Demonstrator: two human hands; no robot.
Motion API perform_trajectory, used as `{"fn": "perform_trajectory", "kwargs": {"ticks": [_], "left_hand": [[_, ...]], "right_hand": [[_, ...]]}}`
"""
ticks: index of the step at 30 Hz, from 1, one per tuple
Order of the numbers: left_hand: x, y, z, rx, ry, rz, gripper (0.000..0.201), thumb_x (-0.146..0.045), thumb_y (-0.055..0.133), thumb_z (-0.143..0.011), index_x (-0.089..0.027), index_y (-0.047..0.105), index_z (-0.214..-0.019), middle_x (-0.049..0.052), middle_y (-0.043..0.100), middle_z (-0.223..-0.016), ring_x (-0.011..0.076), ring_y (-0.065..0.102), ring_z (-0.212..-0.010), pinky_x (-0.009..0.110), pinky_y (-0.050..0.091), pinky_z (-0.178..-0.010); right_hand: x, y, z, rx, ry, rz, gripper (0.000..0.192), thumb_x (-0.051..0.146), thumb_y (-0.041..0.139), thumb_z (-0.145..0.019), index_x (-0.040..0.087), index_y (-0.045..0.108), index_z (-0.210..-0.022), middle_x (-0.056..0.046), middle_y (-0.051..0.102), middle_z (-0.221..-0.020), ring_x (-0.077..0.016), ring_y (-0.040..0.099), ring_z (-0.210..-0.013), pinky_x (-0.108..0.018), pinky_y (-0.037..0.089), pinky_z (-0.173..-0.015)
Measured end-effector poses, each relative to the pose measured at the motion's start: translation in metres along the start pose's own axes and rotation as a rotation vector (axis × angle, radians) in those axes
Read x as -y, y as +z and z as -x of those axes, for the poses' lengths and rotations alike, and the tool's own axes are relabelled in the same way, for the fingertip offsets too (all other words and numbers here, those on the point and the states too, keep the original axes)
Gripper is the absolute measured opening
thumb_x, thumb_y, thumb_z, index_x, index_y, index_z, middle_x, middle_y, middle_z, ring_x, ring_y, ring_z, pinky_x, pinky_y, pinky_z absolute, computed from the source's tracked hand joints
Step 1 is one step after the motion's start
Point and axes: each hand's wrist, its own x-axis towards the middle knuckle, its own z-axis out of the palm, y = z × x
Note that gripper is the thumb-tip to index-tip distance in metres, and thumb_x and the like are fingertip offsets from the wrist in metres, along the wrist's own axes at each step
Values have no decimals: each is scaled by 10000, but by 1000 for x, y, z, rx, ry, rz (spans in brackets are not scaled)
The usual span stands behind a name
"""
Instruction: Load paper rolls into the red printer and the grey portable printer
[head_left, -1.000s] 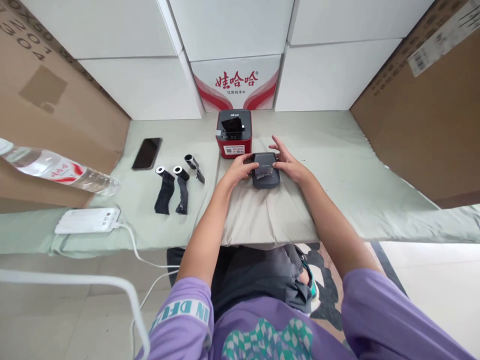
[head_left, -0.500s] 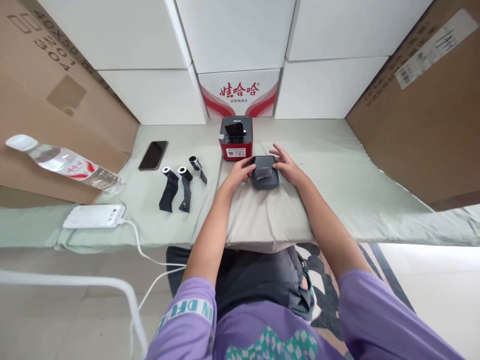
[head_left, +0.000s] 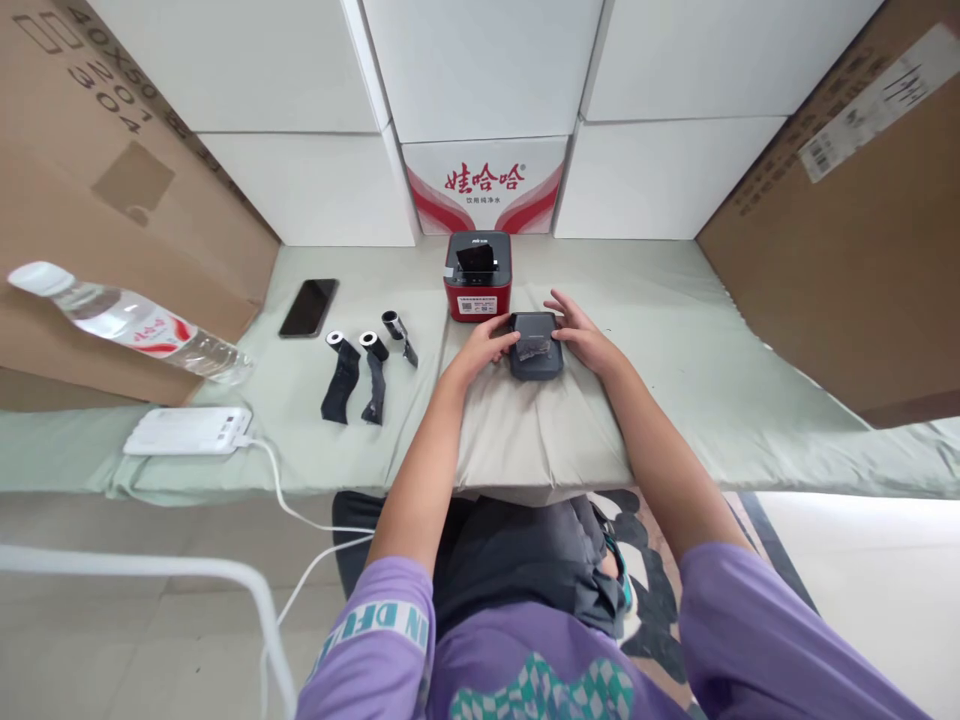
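Both hands are on the job: the left hand [head_left: 486, 347] cups the left edge of a small dark device [head_left: 535, 344], fingers curled against its side, while the right hand [head_left: 581, 333] presses in from the right with fingers spread and partly lifted, gripping nothing else. That dark device lies flat on a beige cushion [head_left: 525, 435] at the middle of the green-covered table [head_left: 675, 340], just near of a red printer [head_left: 479, 274] with its black lid up. Something dark and crinkled shows on the device's top face; too small to tell what. Looks like the step is steadying or closing the unit, so the next move likely wants even pressure from both sides. Off to the left lie three black rolls [head_left: 366, 365], a phone [head_left: 308, 307], a white power strip [head_left: 187, 431] and a water bottle [head_left: 127, 324].
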Motion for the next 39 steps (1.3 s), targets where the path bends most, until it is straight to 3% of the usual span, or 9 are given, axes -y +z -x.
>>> {"fn": "perform_trajectory", "kwargs": {"ticks": [6, 12, 15, 20, 23, 28, 31, 34, 39], "left_hand": [[2, 4, -2, -29, 12, -20, 699, -274, 780, -851, -137, 569, -1504, 182, 630, -1439, 67, 544, -628, 206, 293, -492], [-7, 8, -1, -30, -68, -15, 659, -244, 760, -869, -71, 570, -1475, 172, 706, -1265, 55, 476, -574, 217, 241, -451], [-10, 8, -3, -22, -71, -6, 603, -207, 761, -865, -68, 604, -1431, 112, 729, -1058, 59, 462, -555, 216, 243, -440], [-8, 7, -7, -36, -40, 10, 550, -156, 777, -835, -33, 648, -1355, -1, 622, -700, 72, 452, -512, 217, 328, -481], [-2, 9, -6, -45, -5, 8, 572, -193, 781, -842, -38, 642, -1375, 25, 667, -764, 73, 465, -522, 214, 336, -483], [10, 10, -8, -117, 81, -86, 550, -274, 765, -875, -88, 661, -1382, 112, 755, -1076, 81, 530, -593, 217, 411, -551], [16, 3, -11, -212, 101, -169, 430, -307, 613, -982, -101, 684, -1354, 130, 769, -1097, 119, 598, -612, 255, 467, -610], [18, -8, -10, -295, 184, -337, 305, -261, 592, -970, -120, 775, -1170, 124, 787, -1067, 178, 684, -773, 291, 516, -759], [18, -11, -1, -258, 252, -577, 259, -206, 641, -887, -194, 819, -1076, 94, 796, -1093, 235, 702, -940, 331, 508, -867]], "right_hand": [[3, 0, 4, 53, -30, 96, 1015, 437, 789, -715, 354, 333, -1618, -93, 377, -1671, -316, 507, -1425, -570, 350, -1267], [8, -2, 5, 81, 2, 107, 1007, 439, 774, -744, 351, 310, -1634, -93, 334, -1696, -309, 461, -1474, -547, 319, -1286], [8, -2, 4, 78, 6, 123, 968, 392, 743, -751, 363, 331, -1626, -75, 347, -1674, -304, 467, -1455, -543, 318, -1283], [10, 3, 4, 30, -67, 221, 851, 320, 681, -725, 383, 464, -1546, -56, 418, -1557, -316, 471, -1379, -558, 357, -1246], [10, 7, 5, 4, -74, 232, 809, 321, 657, -714, 385, 497, -1504, -60, 447, -1493, -312, 501, -1302, -567, 392, -1209], [3, 13, 6, -83, -137, 292, 671, 338, 632, -750, 330, 555, -1417, -89, 486, -1421, -314, 519, -1301, -548, 405, -1184], [1, 17, 6, -164, -186, 364, 594, 416, 645, -811, 307, 565, -1389, -109, 523, -1418, -320, 537, -1279, -553, 401, -1184], [1, 19, 7, -174, -181, 388, 603, 504, 646, -850, 289, 547, -1404, -132, 535, -1447, -322, 540, -1300, -553, 391, -1198], [2, 19, 7, -181, -159, 373, 625, 581, 582, -894, 257, 522, -1426, -160, 528, -1488, -308, 565, -1292, -535, 406, -1193]]}}
